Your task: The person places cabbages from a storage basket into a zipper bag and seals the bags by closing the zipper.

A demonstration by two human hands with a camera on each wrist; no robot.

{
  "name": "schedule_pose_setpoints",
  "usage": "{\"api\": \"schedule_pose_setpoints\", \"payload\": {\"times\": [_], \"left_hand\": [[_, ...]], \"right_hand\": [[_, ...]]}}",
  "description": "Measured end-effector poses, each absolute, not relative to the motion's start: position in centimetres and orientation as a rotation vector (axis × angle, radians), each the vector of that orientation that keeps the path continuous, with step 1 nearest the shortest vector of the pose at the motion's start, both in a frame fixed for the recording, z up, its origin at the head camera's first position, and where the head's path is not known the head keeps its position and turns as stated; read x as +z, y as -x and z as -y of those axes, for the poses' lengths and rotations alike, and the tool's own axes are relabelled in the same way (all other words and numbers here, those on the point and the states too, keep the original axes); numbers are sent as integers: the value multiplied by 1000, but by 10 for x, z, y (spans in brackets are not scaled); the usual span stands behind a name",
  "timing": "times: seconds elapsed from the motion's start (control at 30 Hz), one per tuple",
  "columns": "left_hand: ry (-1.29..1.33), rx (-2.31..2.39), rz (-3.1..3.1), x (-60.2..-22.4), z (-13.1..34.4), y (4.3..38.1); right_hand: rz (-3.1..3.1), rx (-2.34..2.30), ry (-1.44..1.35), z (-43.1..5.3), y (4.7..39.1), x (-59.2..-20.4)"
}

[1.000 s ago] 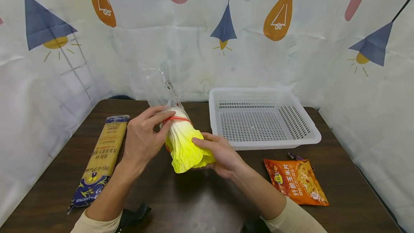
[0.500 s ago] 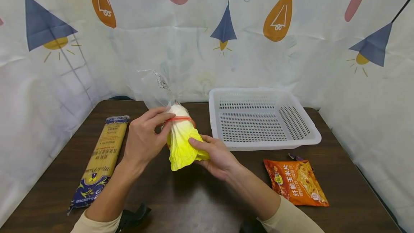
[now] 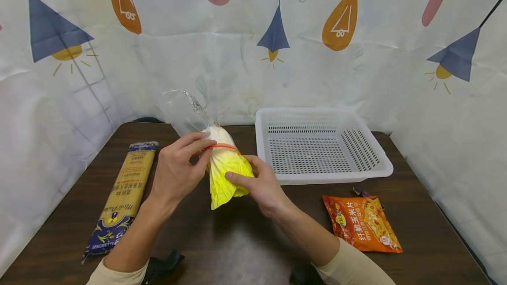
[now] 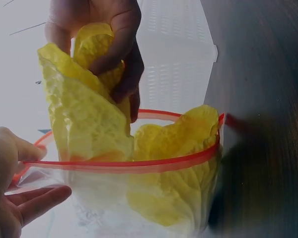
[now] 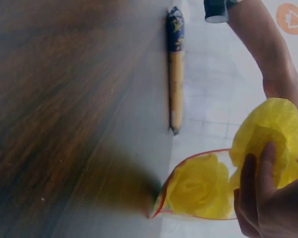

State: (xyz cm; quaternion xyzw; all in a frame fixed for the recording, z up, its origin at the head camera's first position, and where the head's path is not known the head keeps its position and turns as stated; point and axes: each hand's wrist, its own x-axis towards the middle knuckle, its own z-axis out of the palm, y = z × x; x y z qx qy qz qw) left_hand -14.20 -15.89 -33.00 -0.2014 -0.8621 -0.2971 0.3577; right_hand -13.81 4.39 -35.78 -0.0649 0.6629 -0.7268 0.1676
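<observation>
I see the right hand (image 3: 265,188) clamped round yellow leaves (image 4: 84,114) at the mouth of the clear bag (image 4: 114,167), their long axis pointing in. The left hand (image 3: 178,162), farther from the leaves, pinches the bag's rim. Right of the bag stands a white basket (image 3: 332,179).

At eight o'clock in the head view, the packet (image 3: 126,184) reads "SPAGHETTI"; at four o'clock, the bag (image 3: 362,223) reads "纤脆玉米片" in white.

Room above basket (image 3: 325,178); leaf-filled bag (image 3: 226,155) blocks left side.
</observation>
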Motion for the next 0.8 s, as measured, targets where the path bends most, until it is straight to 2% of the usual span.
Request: {"api": "schedule_pose_setpoints", "payload": {"times": [0.43,0.8], "left_hand": [[571,-737,2195,-329,161,141],[564,-773,2169,-330,159,140]], "right_hand": [[-1580,-2233,8,-32,141,-355],[-1684,-2219,62,-27,140,-357]]}}
